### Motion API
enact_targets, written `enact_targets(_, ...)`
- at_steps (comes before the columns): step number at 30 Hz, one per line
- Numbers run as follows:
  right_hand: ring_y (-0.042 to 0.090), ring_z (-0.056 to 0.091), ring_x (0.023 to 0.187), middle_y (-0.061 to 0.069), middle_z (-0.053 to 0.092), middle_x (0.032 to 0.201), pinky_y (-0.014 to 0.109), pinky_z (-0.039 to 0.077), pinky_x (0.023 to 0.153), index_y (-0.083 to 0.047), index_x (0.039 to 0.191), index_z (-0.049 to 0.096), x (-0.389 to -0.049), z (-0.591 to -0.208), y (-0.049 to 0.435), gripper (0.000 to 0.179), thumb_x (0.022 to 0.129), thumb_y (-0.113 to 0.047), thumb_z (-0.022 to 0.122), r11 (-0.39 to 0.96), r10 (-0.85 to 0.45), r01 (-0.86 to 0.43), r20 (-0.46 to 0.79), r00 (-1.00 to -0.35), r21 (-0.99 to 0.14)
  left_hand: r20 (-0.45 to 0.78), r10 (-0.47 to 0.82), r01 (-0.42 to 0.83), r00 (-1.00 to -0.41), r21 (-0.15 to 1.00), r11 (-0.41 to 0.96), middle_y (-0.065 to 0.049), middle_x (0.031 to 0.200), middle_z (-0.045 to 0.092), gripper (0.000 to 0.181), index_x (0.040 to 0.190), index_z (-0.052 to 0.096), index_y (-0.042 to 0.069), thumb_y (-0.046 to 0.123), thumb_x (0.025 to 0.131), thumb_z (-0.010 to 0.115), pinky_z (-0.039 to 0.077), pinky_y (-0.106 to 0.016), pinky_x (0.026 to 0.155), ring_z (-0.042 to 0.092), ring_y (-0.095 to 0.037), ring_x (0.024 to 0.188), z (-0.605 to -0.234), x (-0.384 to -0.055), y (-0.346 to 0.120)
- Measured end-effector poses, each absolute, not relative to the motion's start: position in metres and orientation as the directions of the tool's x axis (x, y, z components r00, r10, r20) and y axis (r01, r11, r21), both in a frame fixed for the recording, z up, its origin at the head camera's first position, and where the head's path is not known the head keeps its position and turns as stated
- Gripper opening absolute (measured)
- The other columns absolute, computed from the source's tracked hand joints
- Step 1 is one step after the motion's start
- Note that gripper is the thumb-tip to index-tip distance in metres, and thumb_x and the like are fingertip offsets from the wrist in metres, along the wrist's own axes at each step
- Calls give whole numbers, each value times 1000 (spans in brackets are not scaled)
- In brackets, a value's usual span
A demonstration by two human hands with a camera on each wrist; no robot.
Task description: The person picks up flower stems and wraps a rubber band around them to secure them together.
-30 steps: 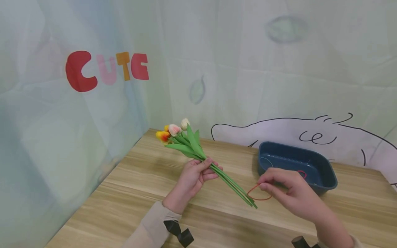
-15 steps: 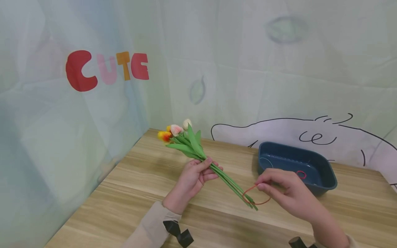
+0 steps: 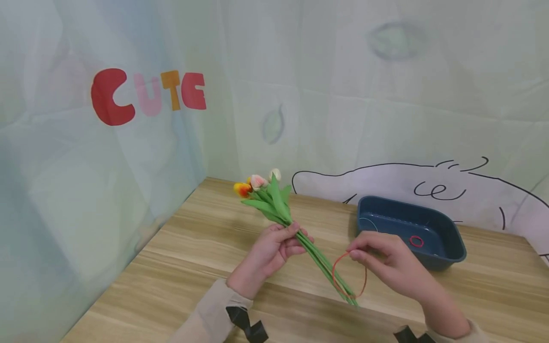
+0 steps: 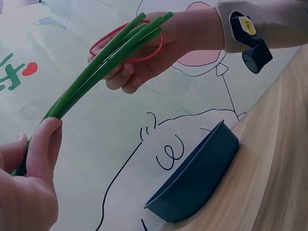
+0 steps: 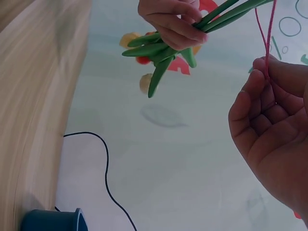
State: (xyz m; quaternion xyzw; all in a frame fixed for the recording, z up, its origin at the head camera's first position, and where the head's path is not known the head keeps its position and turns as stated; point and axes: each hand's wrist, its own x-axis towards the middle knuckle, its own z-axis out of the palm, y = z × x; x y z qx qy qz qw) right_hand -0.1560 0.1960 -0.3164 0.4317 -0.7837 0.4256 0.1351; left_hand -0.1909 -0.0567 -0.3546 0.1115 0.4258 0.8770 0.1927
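A small bunch of tulips [image 3: 274, 202] with orange-yellow, pink and white heads is held above the table, its green stems [image 4: 103, 60] slanting down to the right. My left hand [image 3: 274, 252] grips the stems just below the leaves, thumb on top. Between thumb and forefinger, my right hand [image 3: 392, 264] pinches a thin red rubber band [image 3: 365, 281]. The band hangs as an open loop about the stem ends; in the left wrist view the stem tips [image 4: 166, 17] pass across the loop and seem to go through it.
A dark blue basin [image 3: 454, 247] stands on the wooden table [image 3: 180, 267] behind my right hand. Inside it lie a red band [image 3: 416, 241] and a thin greenish band [image 3: 370, 220]. Printed cloth walls [image 3: 334, 95] enclose the table at the left and back.
The red rubber band has moved left and down from beside the stem tips to around them. My left hand and the tulips have shifted slightly right, and the stem ends dip lower.
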Motion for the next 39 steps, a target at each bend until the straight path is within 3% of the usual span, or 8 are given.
enact_targets(6,6,59,75,-11,64,86,20,54,63,-18,96,67,-159,-322,192,31,83,10,66,274,-553,-761,551,-625,-588,42,502,-277,-864,791,-545,-3,79,72,31,83,65,10,8,103,41,59,-17,69,71,-11,78,-358,-189,-54)
enact_targets(17,8,57,73,-3,63,80,21,52,60,-10,97,67,-165,-333,183,24,84,10,66,198,-555,-778,586,-590,-596,38,590,-351,-807,771,-531,-3,80,72,28,86,63,9,10,104,41,59,-19,72,72,-12,80,-360,-184,-50)
enact_targets(30,10,59,74,6,65,81,22,54,61,-4,95,66,-170,-343,168,20,84,13,63,98,-565,-787,616,-548,-610,5,616,-378,-787,785,-490,0,81,72,21,87,59,9,7,102,44,60,-22,76,72,-11,79,-367,-180,-40)
enact_targets(39,10,59,73,3,65,80,21,53,61,-6,93,67,-173,-344,164,21,83,12,66,175,-529,-785,616,-584,-594,-5,629,-383,-778,796,-468,0,80,73,20,90,65,10,8,100,48,60,-21,71,72,-10,75,-371,-174,-31)
